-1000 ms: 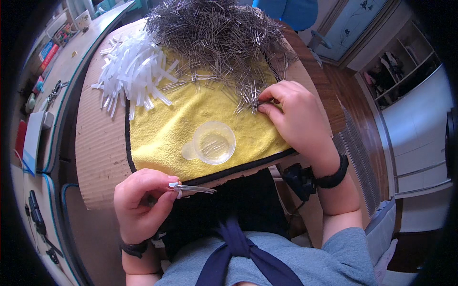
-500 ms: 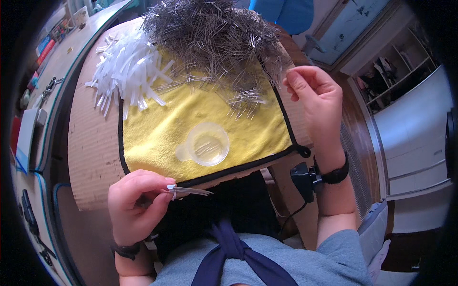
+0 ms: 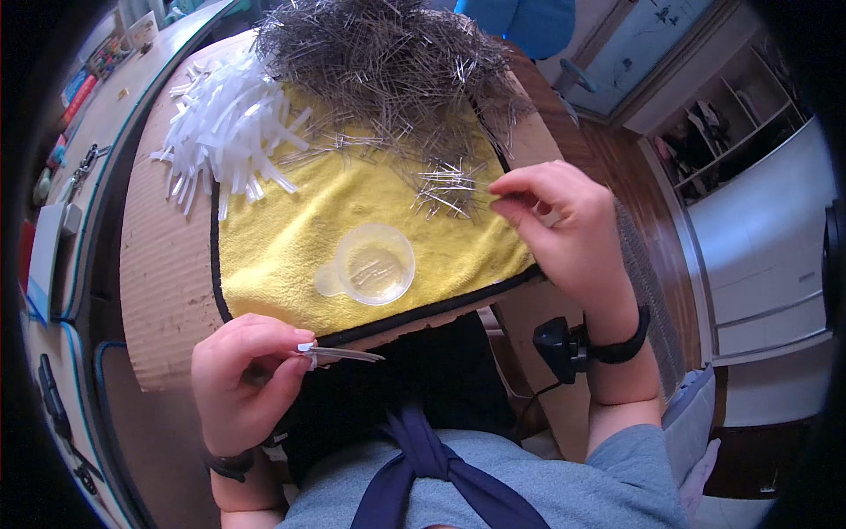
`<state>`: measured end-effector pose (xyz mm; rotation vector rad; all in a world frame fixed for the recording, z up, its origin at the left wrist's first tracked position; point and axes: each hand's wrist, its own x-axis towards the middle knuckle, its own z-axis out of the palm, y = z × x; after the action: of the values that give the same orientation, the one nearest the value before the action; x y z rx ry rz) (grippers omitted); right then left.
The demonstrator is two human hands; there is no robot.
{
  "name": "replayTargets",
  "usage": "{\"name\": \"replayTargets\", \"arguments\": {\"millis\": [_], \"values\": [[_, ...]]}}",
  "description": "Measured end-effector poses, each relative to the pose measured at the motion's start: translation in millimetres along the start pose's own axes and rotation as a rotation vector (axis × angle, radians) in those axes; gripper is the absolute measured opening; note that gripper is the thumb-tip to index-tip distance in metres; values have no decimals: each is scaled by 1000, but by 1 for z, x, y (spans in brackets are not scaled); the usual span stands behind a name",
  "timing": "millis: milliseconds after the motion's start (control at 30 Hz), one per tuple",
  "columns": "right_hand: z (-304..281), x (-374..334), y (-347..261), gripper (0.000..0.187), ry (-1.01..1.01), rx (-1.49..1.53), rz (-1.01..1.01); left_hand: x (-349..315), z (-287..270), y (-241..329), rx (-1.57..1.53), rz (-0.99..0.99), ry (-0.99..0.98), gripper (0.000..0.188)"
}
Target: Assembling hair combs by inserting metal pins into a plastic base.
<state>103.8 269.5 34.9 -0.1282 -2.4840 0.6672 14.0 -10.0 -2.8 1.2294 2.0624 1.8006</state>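
My left hand (image 3: 242,375) pinches a small bundle of thin metal pins (image 3: 352,354) between thumb and forefinger, over the near edge of the table. A white plastic strip (image 3: 306,348) shows at the fingertips, around or against the pins. My right hand (image 3: 564,225) hovers at the right side of the yellow cloth (image 3: 273,264), its thumb and forefinger slightly apart and nothing visible between them. Just left of those fingertips lies a small pile of pins (image 3: 448,188). Between the hands, a clear plastic cup (image 3: 407,264) with a tab handle rests on the cloth, several thin pieces inside.
A large heap of metal pins (image 3: 379,62) covers the far part of the cloth. Left of it lies a pile of white plastic strips (image 3: 233,123). Cardboard (image 3: 159,264) lies beneath the cloth. A cluttered desk (image 3: 115,123) runs along the left.
My right hand has come down and left, toward the small pile of pins, its thumb and forefinger parting a little. The left hand keeps its pinch on the bundle.
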Motion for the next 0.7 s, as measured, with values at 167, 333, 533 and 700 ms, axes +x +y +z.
{"name": "replayTargets", "arguments": {"millis": [167,333,533,700], "values": [[13,-3,-7,12,-51,-78,-170,-1,-1,3,0,-3,-22,19],[11,-10,-8,12,-61,151,4,-1,-3,3,37,27,-35,17],[2,-18,-5,8,-105,283,142,2,-1,8,-27,-41,-21,18],[11,-10,0,9,-121,168,0,1,-4,10,-56,-71,-69,18]]}}
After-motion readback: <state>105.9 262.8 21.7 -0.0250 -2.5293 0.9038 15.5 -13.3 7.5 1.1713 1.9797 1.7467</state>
